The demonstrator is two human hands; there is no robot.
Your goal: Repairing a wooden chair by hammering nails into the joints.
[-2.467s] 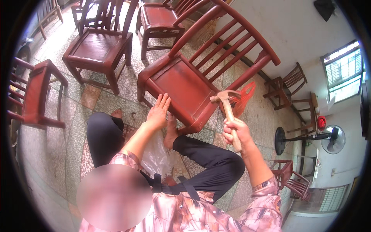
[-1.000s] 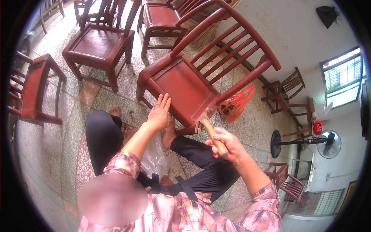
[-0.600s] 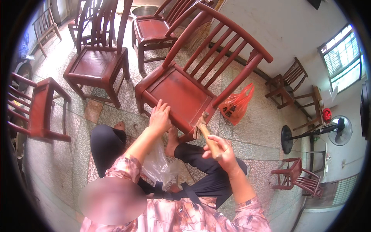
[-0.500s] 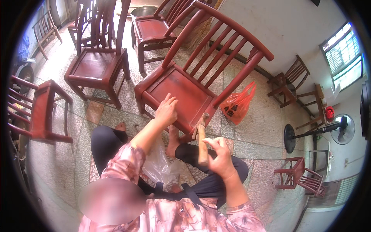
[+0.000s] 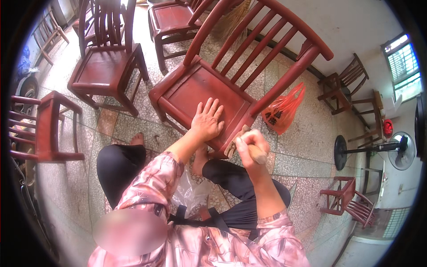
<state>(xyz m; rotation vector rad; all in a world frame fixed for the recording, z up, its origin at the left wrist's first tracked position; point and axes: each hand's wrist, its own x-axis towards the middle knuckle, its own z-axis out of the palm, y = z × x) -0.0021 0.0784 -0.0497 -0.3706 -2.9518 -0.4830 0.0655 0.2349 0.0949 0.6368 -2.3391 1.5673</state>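
Note:
A red-brown wooden chair tilts in front of me, above my bare feet. My left hand lies on its seat, palm down with fingers spread. My right hand is wrapped round the wooden handle of a claw hammer. The hammer's head is low at the seat's near right corner, partly hidden by my fingers; whether it touches the wood I cannot tell. A crumpled clear plastic bag lies between my legs.
Other wooden chairs stand left and behind, with more at right. An orange bag sits right of my chair. A standing fan is at far right, a straw broom against the back wall.
My left hand has slid from the seat's front edge up onto its middle. The hammer, raised in the oldest frame, is down at the seat's corner, with my right hand nearer its head.

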